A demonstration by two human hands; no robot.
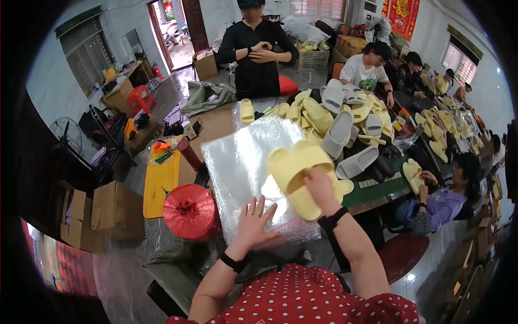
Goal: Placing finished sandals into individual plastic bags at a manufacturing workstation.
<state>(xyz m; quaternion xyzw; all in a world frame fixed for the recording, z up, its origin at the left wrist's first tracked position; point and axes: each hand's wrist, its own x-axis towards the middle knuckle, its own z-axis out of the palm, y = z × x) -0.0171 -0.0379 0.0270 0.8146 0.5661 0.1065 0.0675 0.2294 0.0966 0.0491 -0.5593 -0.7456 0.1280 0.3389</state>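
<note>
My right hand [324,191] is closed on a pair of pale yellow slippers [291,166] with rounded ears, its fingers tucked in at the strap. The pair hangs over the right side of a stack of transparent plastic bags [229,159]. Fingers spread, my left hand [251,225] lies on the near edge of that stack and grips nothing. Just left of the bags sits a roll of red plastic twine [189,208]. Beyond my right hand rises a heap of loose yellow and grey slippers, with a grey slipper [339,134] closest to the held pair.
A dark red cylinder [190,155] and a yellow board [161,186] lie on the table's left. Cardboard boxes [118,210] stand on the floor there. Across the table stands a person in black [256,48]; another in purple [445,200] holds a yellow slipper at right.
</note>
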